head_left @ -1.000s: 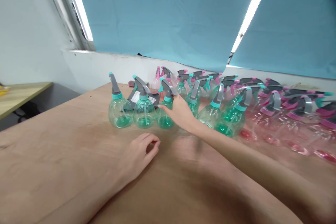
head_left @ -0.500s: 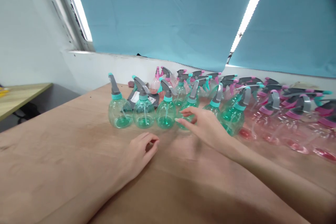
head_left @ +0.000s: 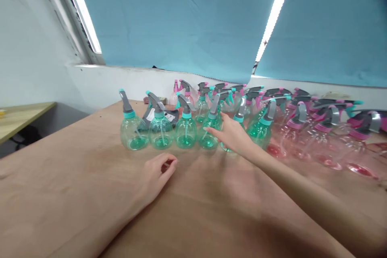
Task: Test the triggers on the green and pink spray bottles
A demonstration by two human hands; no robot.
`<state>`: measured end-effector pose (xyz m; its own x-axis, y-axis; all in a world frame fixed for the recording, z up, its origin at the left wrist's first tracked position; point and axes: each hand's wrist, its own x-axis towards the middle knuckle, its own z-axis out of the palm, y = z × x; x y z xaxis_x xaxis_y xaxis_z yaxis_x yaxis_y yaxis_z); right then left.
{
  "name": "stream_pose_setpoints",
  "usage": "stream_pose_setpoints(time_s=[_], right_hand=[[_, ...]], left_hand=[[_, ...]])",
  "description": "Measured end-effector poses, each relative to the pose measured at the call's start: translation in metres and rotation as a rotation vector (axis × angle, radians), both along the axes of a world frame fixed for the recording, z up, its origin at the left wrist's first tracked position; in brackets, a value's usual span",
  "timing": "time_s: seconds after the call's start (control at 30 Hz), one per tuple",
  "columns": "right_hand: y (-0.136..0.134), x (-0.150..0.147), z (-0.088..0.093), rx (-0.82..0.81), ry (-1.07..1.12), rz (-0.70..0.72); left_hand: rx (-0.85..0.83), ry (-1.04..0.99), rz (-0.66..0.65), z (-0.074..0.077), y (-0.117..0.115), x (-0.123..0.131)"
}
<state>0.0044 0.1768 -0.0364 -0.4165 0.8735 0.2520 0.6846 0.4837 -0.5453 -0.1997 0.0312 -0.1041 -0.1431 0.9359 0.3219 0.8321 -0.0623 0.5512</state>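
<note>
A row of green spray bottles (head_left: 160, 134) with grey triggers stands on the brown table (head_left: 75, 193). My right hand (head_left: 233, 136) reaches across the table and cups the round body of one green spray bottle (head_left: 226, 148) at the row's right end, thumb up, fingers curved round its front next to the neighbouring bottle (head_left: 207, 137). My left hand (head_left: 157, 173) rests on the table in front of the row. Its fingers are loosely curled and it holds nothing.
Many more green and pink spray bottles (head_left: 302, 141) crowd the table's far right, up to the white sill. A black labelled item (head_left: 169, 116) lies behind the row. A wooden side table (head_left: 21, 115) stands at left. Blue blinds (head_left: 181, 20) hang behind.
My right hand left the third green bottle, moved right and closed round a bottle further along the row. The left hand stayed in place. The view shifted slightly.
</note>
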Motion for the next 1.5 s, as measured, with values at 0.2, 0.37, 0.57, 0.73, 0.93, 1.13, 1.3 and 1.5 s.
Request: stream_pose_setpoints(time_s=[0.2,0.37,0.57,0.73,0.93,1.13,1.3,1.5], right_hand=[[0.015,-0.014,-0.005,-0.044,0.018,-0.027],[0.017,-0.017,-0.006,-0.052,-0.024,-0.032],[0.014,-0.014,0.0,-0.035,-0.114,-0.029],[0.009,-0.01,0.004,0.009,-0.207,-0.032],[-0.014,0.005,0.004,0.03,-0.272,0.034],[-0.042,0.039,0.0,-0.016,-0.213,0.229],[-0.045,0.071,0.001,-0.038,-0.157,0.405],[-0.048,0.104,0.004,-0.047,-0.12,0.444]], left_hand=[[-0.001,-0.014,0.026,0.0,0.003,-0.002],[-0.005,-0.017,0.034,-0.001,0.004,-0.002],[-0.007,-0.024,0.037,-0.002,0.003,-0.003],[0.0,-0.021,0.036,-0.002,0.003,-0.004],[0.034,-0.002,0.033,-0.001,0.004,0.002],[0.066,0.034,-0.025,-0.001,0.003,0.015],[0.088,0.129,-0.1,-0.001,0.002,0.028],[-0.016,0.05,-0.214,0.002,0.002,0.067]])
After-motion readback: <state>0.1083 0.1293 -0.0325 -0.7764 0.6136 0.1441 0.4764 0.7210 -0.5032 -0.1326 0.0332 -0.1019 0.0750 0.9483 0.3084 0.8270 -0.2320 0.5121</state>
